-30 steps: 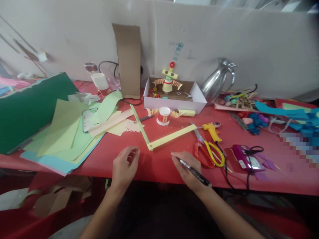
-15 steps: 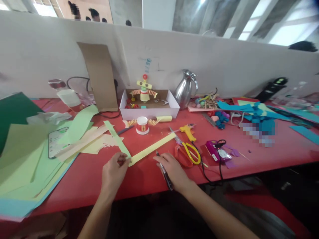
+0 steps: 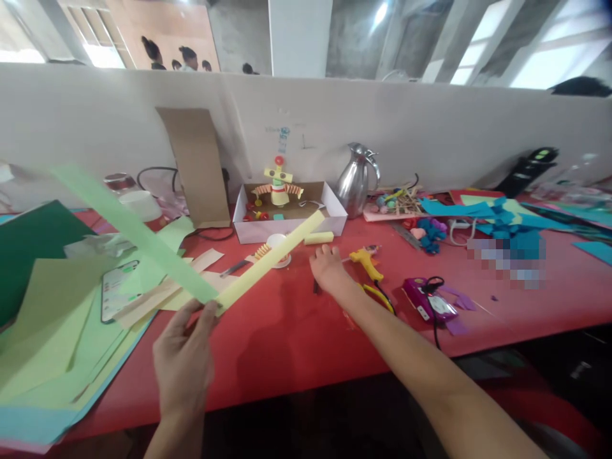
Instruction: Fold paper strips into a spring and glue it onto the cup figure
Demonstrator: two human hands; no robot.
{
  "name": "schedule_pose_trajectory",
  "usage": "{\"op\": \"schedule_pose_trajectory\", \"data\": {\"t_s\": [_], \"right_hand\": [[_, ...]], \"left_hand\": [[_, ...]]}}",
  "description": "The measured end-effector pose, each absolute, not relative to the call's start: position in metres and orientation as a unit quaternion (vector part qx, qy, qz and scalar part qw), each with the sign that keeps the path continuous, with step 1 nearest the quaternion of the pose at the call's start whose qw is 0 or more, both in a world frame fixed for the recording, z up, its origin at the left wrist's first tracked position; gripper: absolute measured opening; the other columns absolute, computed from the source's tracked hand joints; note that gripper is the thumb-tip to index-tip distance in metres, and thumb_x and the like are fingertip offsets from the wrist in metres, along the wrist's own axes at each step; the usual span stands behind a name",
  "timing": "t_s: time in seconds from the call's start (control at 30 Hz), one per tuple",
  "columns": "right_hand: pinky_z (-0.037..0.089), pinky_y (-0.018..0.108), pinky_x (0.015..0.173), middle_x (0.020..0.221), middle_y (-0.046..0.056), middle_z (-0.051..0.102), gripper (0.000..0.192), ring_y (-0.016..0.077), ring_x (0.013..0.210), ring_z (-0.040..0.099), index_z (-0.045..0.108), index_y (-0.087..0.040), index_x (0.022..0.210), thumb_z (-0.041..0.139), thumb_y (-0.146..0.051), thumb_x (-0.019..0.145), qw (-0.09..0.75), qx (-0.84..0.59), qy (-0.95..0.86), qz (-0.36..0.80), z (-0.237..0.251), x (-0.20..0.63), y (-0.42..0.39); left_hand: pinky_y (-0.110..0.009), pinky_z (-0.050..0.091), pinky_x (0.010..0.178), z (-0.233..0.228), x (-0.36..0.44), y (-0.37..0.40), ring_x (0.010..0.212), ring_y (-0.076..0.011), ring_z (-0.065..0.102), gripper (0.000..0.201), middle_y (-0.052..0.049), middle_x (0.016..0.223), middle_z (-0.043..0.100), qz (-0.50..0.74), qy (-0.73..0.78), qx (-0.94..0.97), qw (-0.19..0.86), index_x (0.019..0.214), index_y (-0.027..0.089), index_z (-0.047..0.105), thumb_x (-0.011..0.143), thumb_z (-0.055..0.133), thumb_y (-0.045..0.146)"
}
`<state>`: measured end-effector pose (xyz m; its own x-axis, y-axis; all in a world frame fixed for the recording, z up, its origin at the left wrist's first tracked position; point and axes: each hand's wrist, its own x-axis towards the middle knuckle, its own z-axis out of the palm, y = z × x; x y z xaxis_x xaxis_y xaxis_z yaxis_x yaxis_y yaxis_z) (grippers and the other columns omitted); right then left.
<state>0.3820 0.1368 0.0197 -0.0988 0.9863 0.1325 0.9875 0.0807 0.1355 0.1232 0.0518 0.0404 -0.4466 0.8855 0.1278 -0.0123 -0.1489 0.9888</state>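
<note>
My left hand (image 3: pixel 189 347) pinches the joined ends of two paper strips, raised above the table. The pale green strip (image 3: pixel 143 239) slants up to the left; the yellow strip (image 3: pixel 272 261) slants up to the right. My right hand (image 3: pixel 329 268) is low over the table, its fingers curled. Below it shows the dark end of a pen (image 3: pixel 315 285), most of which the hand covers. Behind the yellow strip, a paper cup figure (image 3: pixel 278 241) with pleated arms is partly hidden. Close to my right hand lies a small yellow paper roll (image 3: pixel 319 238).
A white box (image 3: pixel 289 233) holds a finished paper figure (image 3: pixel 278 182). Right of my hand lie a yellow glue gun (image 3: pixel 366 262), partly covered scissors (image 3: pixel 377 296) and a purple corded device (image 3: pixel 428 301). A metal jug (image 3: pixel 356 182) stands behind. Coloured paper (image 3: pixel 52 312) is stacked left.
My left hand has lifted the joined strips off the table and moved left. My right hand has moved forward with the pen, towards the yellow roll.
</note>
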Motion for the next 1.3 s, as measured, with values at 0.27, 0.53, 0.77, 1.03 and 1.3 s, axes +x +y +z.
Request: {"op": "schedule_pose_trajectory", "data": {"t_s": [0.27,0.53,0.77,1.03,1.3], "right_hand": [[0.040,0.047,0.094,0.122,0.015,0.060,0.044,0.0309,0.114,0.049,0.062,-0.020,0.126,0.053,-0.009,0.084,0.244,-0.637,-0.730,0.047,0.030,0.377,0.117],[0.054,0.030,0.067,0.080,0.005,0.073,0.032,0.0164,0.071,0.067,0.070,-0.016,0.089,0.075,-0.042,0.070,0.573,-0.421,-0.464,0.529,0.050,0.338,0.105],[0.055,0.030,0.064,0.070,0.005,0.073,0.030,0.0163,0.063,0.067,0.074,-0.015,0.079,0.079,-0.041,0.065,0.605,-0.442,-0.440,0.495,0.037,0.342,0.114],[0.051,0.025,0.055,0.070,0.004,0.074,0.029,0.0151,0.059,0.066,0.074,-0.016,0.079,0.080,-0.040,0.064,0.589,-0.440,-0.409,0.540,0.017,0.336,0.107],[0.048,0.025,0.054,0.069,0.003,0.072,0.027,0.0149,0.058,0.064,0.072,-0.016,0.076,0.080,-0.037,0.060,0.611,-0.460,-0.371,0.526,0.013,0.329,0.104]], "left_hand": [[-0.024,0.052,0.074,0.052,0.163,0.082,0.072,-0.0094,0.060,0.018,0.002,0.074,0.063,0.653,0.417,0.362,0.518,0.076,0.018,0.068,0.069,0.080,0.028],[-0.023,0.045,0.068,0.053,0.196,0.119,0.063,-0.0079,0.056,0.019,0.003,0.067,0.063,0.601,0.387,0.400,0.574,0.068,0.017,0.066,0.064,0.083,0.025],[-0.025,0.047,0.072,0.040,0.197,0.131,0.069,-0.0111,0.060,0.016,-0.001,0.074,0.070,0.563,0.370,0.442,0.592,0.075,0.017,0.074,0.065,0.082,0.027],[-0.030,0.050,0.080,0.021,0.189,0.126,0.076,-0.0160,0.065,0.019,-0.005,0.084,0.076,0.527,0.366,0.479,0.599,0.084,0.016,0.078,0.071,0.078,0.030],[-0.029,0.049,0.077,0.016,0.186,0.125,0.073,-0.0154,0.064,0.020,-0.004,0.077,0.074,0.516,0.401,0.505,0.564,0.079,0.016,0.077,0.070,0.079,0.034]]}}
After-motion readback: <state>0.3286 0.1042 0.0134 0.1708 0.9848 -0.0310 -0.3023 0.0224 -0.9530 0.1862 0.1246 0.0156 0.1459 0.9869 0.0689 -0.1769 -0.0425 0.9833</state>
